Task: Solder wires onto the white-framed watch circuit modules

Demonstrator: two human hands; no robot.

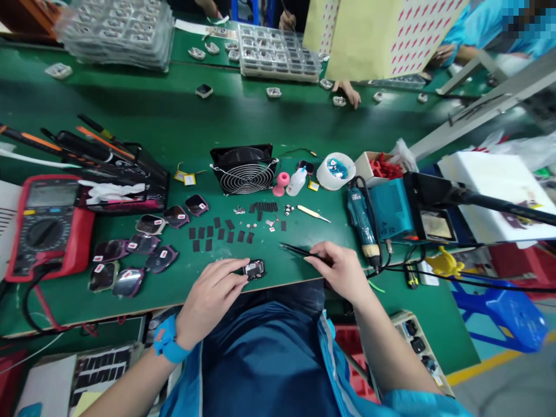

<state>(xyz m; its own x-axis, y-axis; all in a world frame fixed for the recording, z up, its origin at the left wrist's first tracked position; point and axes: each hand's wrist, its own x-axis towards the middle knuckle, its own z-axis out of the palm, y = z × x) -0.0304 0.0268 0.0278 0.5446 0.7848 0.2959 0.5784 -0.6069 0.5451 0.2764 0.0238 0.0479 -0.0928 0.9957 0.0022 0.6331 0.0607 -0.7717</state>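
Near the front edge of the green bench, my left hand (217, 286) grips the left end of a small opened smartwatch body (254, 270) between thumb and fingers. Its inner parts face up. To the right, my right hand (336, 267) holds black tweezers (297, 249), their tips pointing left and apart from the watch. Rows of small black rectangular pieces (220, 234) lie just beyond the watch. Past them are a cluster of black strips (263, 207) and a cream-handled pointed tool (310, 212). Several watch screens with stickers (143, 243) lie on the left.
A black fan (243, 169) stands at the back, beside a white bottle (297, 182) and a white tub (336, 171). On the left sits a red multimeter (50, 226); on the right, an electric screwdriver (363, 223). Across the bench, a co-worker's hand (348, 92) reaches among watch parts.
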